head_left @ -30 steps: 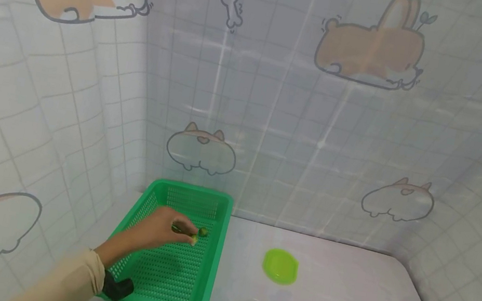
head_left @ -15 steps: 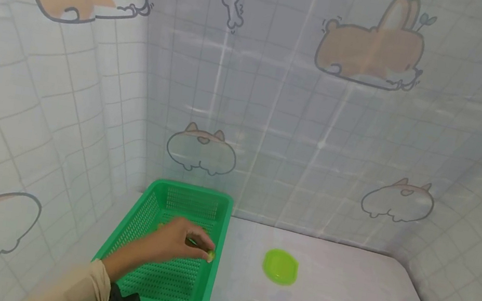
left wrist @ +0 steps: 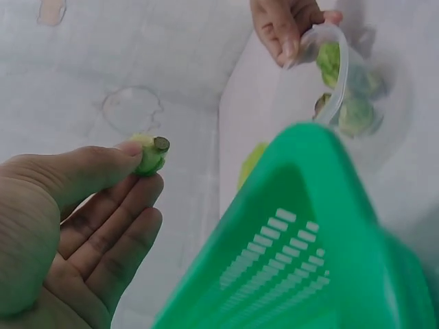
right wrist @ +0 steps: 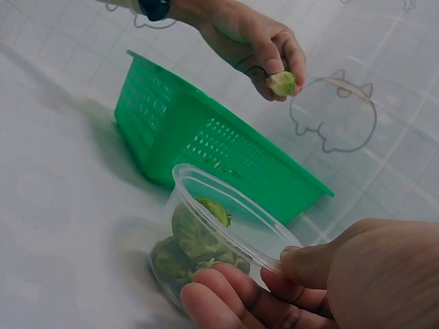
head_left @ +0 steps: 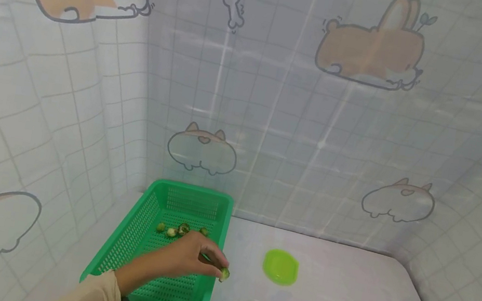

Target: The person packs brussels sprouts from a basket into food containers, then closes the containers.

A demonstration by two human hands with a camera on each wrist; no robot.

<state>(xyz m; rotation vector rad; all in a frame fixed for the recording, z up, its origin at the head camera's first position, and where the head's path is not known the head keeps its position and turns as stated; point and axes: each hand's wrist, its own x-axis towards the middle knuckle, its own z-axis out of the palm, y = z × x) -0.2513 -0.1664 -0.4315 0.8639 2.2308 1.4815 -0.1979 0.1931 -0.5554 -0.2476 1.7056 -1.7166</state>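
Note:
My left hand (head_left: 193, 258) pinches a small Brussels sprout (left wrist: 152, 153) between thumb and fingertips, above the right rim of the green basket (head_left: 212, 293). The sprout's cut stem end shows in the left wrist view. Several more Brussels sprouts (head_left: 172, 232) lie at the far end of the basket, partly behind the hand. My right hand (right wrist: 274, 295) grips the rim of a clear plastic tub (right wrist: 226, 243) with thumb and fingers, at the front of the table. Several sprouts (right wrist: 195, 236) sit inside that tub.
A lime-green lid (head_left: 281, 267) lies flat on the white table (head_left: 350, 294), right of the basket and beyond the tub. Pale sheeting printed with cartoon dogs (head_left: 202, 150) closes off the back and both sides.
My left hand has moved right and toward me with the sprout, from over the basket's inside to its right rim, uncovering sprouts in the basket. My right hand and the tub stay put.

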